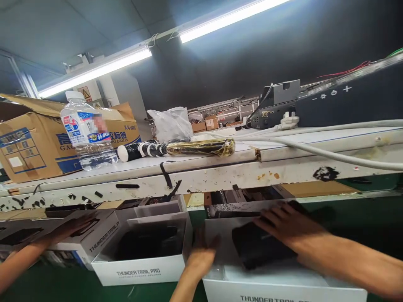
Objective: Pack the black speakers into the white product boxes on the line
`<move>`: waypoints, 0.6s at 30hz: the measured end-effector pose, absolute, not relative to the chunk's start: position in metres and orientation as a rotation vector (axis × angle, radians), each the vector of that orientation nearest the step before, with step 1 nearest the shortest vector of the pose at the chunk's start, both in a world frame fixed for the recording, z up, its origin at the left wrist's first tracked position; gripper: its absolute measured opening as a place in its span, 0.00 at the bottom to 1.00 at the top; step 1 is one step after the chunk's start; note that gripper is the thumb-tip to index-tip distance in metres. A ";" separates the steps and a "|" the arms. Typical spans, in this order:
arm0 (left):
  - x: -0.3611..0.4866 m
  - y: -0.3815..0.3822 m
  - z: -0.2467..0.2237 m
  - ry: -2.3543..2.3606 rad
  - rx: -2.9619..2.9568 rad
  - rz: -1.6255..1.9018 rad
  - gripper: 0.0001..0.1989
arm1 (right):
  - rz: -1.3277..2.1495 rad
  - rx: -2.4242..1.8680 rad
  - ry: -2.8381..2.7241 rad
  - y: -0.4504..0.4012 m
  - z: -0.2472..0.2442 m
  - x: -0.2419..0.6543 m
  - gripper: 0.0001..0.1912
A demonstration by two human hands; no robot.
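Observation:
In front of me stands an open white box (226,287) printed "THUNDERTRAIL" at the lower right. My left hand (201,256) is at its left wall, fingers on the outer side and thumb over the inside, slightly blurred. My right hand (283,222) reaches in from the right, fingers stretched out over the far side of the box and a dark object (261,247) in it. What the dark object is cannot be made out. To the left stands another open white box (141,270) marked "THUNDERTRAIL PRO", with a black item (151,243) inside.
Another person's arm (34,251) reaches over boxes at the left. Above runs a worn shelf edge (201,180), bearing a water bottle (94,155), a cardboard box (34,142), a taped rod (195,147), a white cable (315,153) and a black panel (355,105).

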State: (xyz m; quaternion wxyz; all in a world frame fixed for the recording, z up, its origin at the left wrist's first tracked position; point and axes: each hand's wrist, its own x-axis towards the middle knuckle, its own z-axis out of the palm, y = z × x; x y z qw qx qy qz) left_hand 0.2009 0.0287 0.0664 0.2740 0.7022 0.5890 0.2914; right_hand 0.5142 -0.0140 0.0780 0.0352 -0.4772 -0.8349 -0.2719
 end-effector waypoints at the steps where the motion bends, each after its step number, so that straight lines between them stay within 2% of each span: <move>1: 0.201 0.032 0.060 1.481 1.813 0.720 0.38 | -0.690 -1.523 -2.624 -0.009 0.070 0.505 0.60; 6: 0.208 0.023 0.051 1.336 1.871 0.662 0.33 | 0.259 -1.711 -2.548 0.004 0.033 0.482 0.63; 9: 0.216 0.016 0.056 1.432 1.851 0.662 0.33 | 0.576 -1.691 -2.498 0.014 0.018 0.483 0.63; 12: 0.221 0.016 0.057 1.455 1.871 0.728 0.34 | 0.516 -1.676 -2.502 0.020 0.022 0.476 0.62; 15: 0.214 0.024 0.051 1.452 1.911 0.715 0.31 | 0.404 -1.665 -2.525 0.008 0.049 0.466 0.60; 17: 0.206 0.030 0.047 1.478 1.947 0.662 0.29 | 0.400 -1.660 -2.477 -0.012 0.076 0.467 0.55; 18: 0.203 0.032 0.046 1.481 1.976 0.648 0.27 | 0.375 -1.651 -2.417 -0.026 0.090 0.471 0.50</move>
